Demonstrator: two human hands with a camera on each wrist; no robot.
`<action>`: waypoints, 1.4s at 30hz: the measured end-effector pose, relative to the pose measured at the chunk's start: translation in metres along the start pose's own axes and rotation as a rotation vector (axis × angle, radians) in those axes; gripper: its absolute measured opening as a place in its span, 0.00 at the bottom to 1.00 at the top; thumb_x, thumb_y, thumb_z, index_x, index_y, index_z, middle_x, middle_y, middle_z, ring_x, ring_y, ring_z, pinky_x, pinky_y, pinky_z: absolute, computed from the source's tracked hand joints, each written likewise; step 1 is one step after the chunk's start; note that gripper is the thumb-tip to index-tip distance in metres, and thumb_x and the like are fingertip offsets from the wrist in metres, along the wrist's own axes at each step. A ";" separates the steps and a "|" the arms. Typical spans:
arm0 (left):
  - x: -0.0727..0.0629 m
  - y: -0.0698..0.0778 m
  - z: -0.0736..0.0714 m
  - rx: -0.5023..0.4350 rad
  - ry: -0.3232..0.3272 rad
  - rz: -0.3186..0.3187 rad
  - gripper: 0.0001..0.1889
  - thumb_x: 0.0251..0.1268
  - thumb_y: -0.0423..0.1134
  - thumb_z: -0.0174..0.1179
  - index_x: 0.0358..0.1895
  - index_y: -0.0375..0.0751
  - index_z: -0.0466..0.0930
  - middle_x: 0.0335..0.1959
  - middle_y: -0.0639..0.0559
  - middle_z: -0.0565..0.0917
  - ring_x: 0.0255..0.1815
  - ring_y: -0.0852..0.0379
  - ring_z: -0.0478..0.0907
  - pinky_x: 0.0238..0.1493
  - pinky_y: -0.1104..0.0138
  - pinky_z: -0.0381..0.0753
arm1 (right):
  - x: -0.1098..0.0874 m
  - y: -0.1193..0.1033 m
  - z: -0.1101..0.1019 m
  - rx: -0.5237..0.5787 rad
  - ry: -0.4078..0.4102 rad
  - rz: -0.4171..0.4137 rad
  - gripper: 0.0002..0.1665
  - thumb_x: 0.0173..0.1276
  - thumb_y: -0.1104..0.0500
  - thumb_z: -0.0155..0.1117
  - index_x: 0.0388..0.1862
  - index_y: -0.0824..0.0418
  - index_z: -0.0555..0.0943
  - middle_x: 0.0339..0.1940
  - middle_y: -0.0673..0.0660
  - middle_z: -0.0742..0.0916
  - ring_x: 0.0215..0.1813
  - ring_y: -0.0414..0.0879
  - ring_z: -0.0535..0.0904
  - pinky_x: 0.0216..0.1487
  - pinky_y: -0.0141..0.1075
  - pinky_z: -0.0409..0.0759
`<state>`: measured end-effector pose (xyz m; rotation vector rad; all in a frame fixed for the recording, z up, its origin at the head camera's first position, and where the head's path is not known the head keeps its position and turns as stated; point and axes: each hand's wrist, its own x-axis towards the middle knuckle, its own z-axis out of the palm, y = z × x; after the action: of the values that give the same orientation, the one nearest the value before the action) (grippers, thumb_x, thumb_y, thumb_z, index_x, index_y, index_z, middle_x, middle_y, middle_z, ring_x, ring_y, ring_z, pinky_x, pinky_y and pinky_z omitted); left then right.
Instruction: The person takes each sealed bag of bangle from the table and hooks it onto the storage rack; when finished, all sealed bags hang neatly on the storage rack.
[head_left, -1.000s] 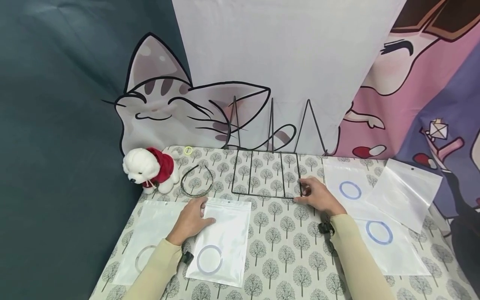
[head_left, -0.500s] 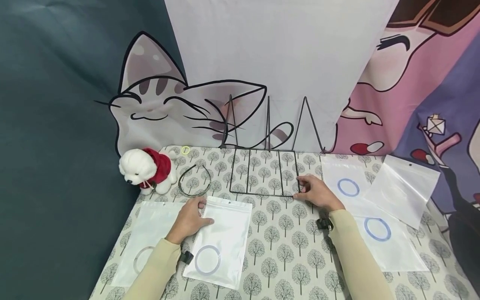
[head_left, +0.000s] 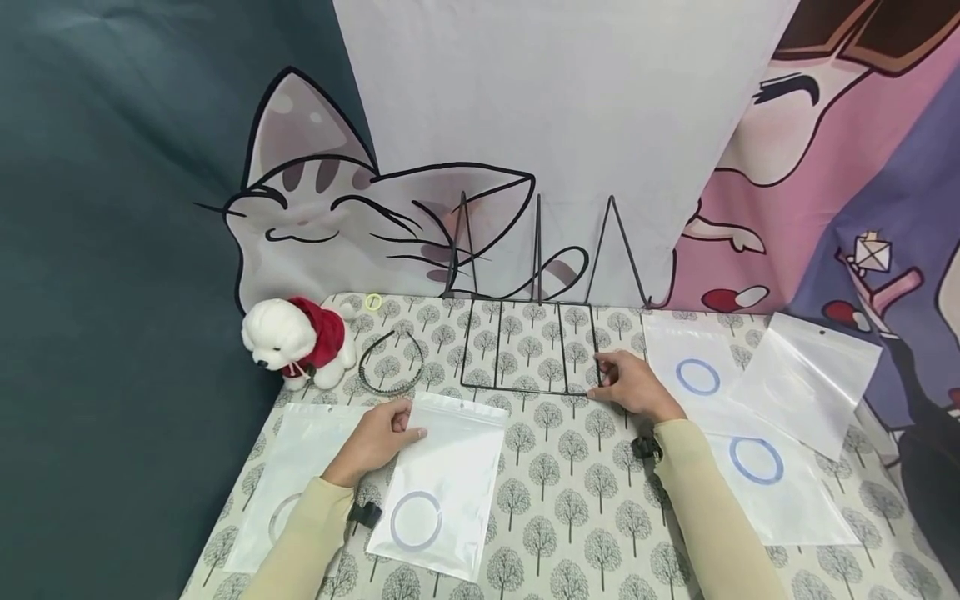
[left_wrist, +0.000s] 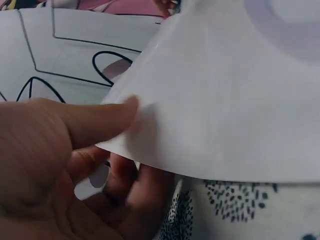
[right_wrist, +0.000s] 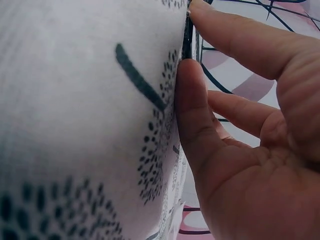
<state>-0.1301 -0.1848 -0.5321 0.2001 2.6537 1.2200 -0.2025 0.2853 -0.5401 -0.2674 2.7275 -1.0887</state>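
Note:
My left hand pinches the upper left corner of a white zip bag with a bluish ring showing on it. In the left wrist view, the thumb lies over the bag and the curled fingers are underneath. A black wire rack with upright pointed dividers stands at the back of the table. My right hand holds the rack's front right corner, thumb and index finger against the wire. Close up in the right wrist view, those fingertips meet the black bar.
Another zip bag lies partly under my left arm. Two ringed bags and a plain bag lie at the right. A plush white dog in red, a black headband and a small yellow ring are at the back left.
My left hand has drawn slightly left, and the top edge of the pinched zip bag looks a little raised. The right hand stays at the rack's corner.

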 end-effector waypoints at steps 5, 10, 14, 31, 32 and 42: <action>-0.001 0.005 -0.001 -0.185 -0.004 -0.027 0.10 0.71 0.43 0.70 0.44 0.41 0.82 0.25 0.55 0.74 0.27 0.61 0.71 0.35 0.69 0.75 | 0.000 0.001 0.000 -0.002 0.000 0.010 0.51 0.58 0.58 0.85 0.75 0.73 0.71 0.50 0.62 0.84 0.44 0.46 0.82 0.54 0.46 0.82; -0.003 0.010 -0.002 -0.253 0.012 -0.025 0.16 0.74 0.39 0.67 0.58 0.37 0.83 0.40 0.49 0.87 0.38 0.60 0.85 0.45 0.71 0.84 | -0.001 0.000 0.000 -0.016 -0.010 0.016 0.51 0.58 0.57 0.85 0.75 0.73 0.71 0.51 0.62 0.84 0.46 0.48 0.83 0.53 0.45 0.83; -0.006 0.017 -0.005 -0.288 -0.001 0.026 0.10 0.74 0.38 0.66 0.51 0.38 0.84 0.38 0.48 0.87 0.36 0.59 0.85 0.40 0.71 0.85 | 0.000 0.000 -0.001 -0.023 -0.010 0.019 0.51 0.57 0.56 0.85 0.75 0.72 0.72 0.52 0.62 0.85 0.48 0.50 0.84 0.53 0.46 0.84; -0.019 0.048 -0.029 -0.427 0.100 0.273 0.04 0.77 0.34 0.63 0.44 0.37 0.84 0.28 0.47 0.86 0.20 0.67 0.68 0.21 0.73 0.70 | 0.000 -0.001 0.001 -0.024 -0.009 0.017 0.51 0.58 0.56 0.85 0.76 0.71 0.72 0.50 0.62 0.85 0.48 0.51 0.83 0.52 0.44 0.85; -0.019 0.050 -0.030 -0.430 0.117 0.290 0.03 0.77 0.33 0.63 0.43 0.36 0.84 0.28 0.47 0.87 0.19 0.68 0.68 0.20 0.73 0.69 | 0.000 -0.001 0.002 -0.024 -0.011 0.017 0.51 0.58 0.56 0.84 0.76 0.71 0.71 0.50 0.62 0.85 0.48 0.51 0.83 0.52 0.44 0.85; -0.016 0.066 -0.042 -0.539 0.217 0.414 0.03 0.75 0.25 0.60 0.41 0.28 0.81 0.25 0.60 0.85 0.20 0.65 0.73 0.19 0.69 0.74 | -0.001 -0.002 -0.001 -0.020 -0.023 0.041 0.52 0.58 0.55 0.85 0.77 0.69 0.70 0.51 0.63 0.84 0.49 0.53 0.83 0.55 0.48 0.85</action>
<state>-0.1228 -0.1763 -0.4534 0.5702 2.3975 2.1425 -0.2015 0.2847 -0.5384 -0.2245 2.7126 -1.0417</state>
